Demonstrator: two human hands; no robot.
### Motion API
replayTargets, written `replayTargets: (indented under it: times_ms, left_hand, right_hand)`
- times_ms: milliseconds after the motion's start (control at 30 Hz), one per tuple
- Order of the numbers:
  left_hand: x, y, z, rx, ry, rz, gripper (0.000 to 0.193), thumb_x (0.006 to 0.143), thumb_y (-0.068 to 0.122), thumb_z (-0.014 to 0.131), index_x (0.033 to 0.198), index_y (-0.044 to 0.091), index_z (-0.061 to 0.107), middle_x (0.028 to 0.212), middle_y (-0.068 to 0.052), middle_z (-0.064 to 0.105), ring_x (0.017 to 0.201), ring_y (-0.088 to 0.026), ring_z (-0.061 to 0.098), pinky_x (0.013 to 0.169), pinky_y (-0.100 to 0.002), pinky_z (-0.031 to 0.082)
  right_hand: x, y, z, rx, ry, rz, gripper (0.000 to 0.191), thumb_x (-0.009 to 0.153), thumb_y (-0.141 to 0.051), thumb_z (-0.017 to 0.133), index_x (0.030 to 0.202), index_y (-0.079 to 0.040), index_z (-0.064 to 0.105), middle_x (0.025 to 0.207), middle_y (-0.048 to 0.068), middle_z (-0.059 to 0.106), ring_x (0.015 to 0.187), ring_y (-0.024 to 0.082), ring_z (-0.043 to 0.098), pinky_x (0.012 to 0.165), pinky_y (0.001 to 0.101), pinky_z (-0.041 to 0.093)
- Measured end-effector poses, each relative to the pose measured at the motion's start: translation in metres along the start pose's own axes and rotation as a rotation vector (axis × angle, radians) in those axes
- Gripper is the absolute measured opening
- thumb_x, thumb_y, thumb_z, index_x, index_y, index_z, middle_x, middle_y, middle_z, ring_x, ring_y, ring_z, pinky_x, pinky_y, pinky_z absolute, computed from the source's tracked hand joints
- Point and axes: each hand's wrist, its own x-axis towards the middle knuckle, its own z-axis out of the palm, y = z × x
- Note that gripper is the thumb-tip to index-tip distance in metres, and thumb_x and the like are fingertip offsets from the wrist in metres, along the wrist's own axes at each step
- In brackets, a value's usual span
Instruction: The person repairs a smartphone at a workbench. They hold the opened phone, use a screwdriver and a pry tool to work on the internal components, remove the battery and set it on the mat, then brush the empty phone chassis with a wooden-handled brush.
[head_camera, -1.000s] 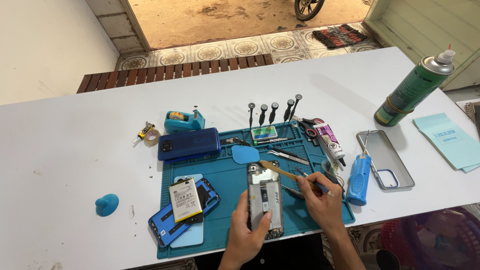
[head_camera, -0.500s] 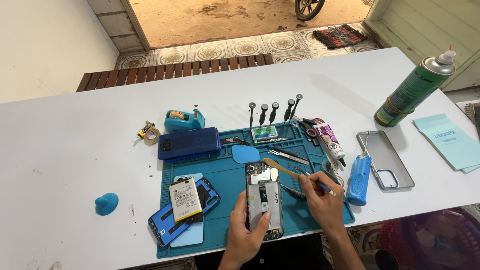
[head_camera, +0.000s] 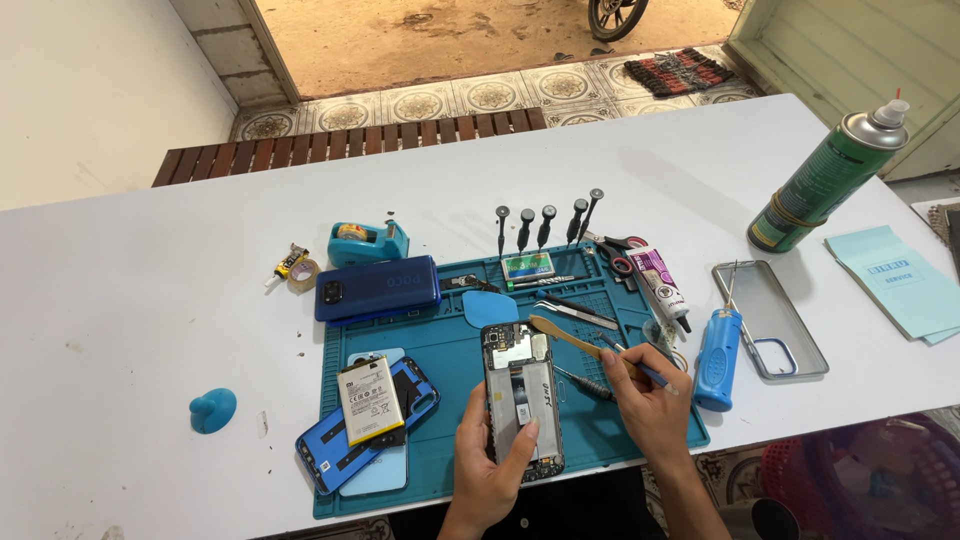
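At the far left of the white table (head_camera: 150, 300), a blue suction cup (head_camera: 211, 410) is sitting alone. On the teal mat (head_camera: 440, 350), a battery (head_camera: 371, 400) is lying across a blue phone shell (head_camera: 345, 450), near a whole blue phone (head_camera: 377, 289). The left hand (head_camera: 490, 470) is gripping an opened phone (head_camera: 522, 400) from below, fingers wrapped round its edges at the mat's front. Just beside it, the right hand (head_camera: 645, 400) is pinching a wooden stick (head_camera: 575, 338) and a thin blue tool (head_camera: 640, 370). A green spray can (head_camera: 825, 180) is standing far right.
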Motion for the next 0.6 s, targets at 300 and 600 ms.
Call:
replayTargets:
  times_ms: [300,600]
  left_hand:
    - [0.0003,-0.0027,-0.0008,0.004,0.019,-0.017,0.047,0.095,0.008,0.062,0.136,-0.006,0.046,0.11,-0.018,0.073,0.097,-0.018,0.074,0.083,-0.033,0.064]
    - [0.0004,-0.0018,-0.0013,0.017,0.012,-0.002,0.049,0.095,0.01,0.063,0.138,-0.005,0.045,0.11,-0.016,0.072,0.096,-0.017,0.074,0.082,-0.032,0.064]
  right_hand:
    - [-0.0015,-0.0006,0.0002,0.04,0.022,-0.012,0.022,0.094,-0.017,0.074,0.082,0.0,0.069,0.06,-0.007,0.048,0.054,0.002,0.038,0.047,0.0219,0.026]
    - [-0.0012,0.0009,-0.0002,-0.004,-0.001,-0.031,0.023,0.094,-0.018,0.074,0.081,0.0,0.069,0.059,-0.006,0.049,0.054,0.002,0.039,0.048,0.0214,0.025]
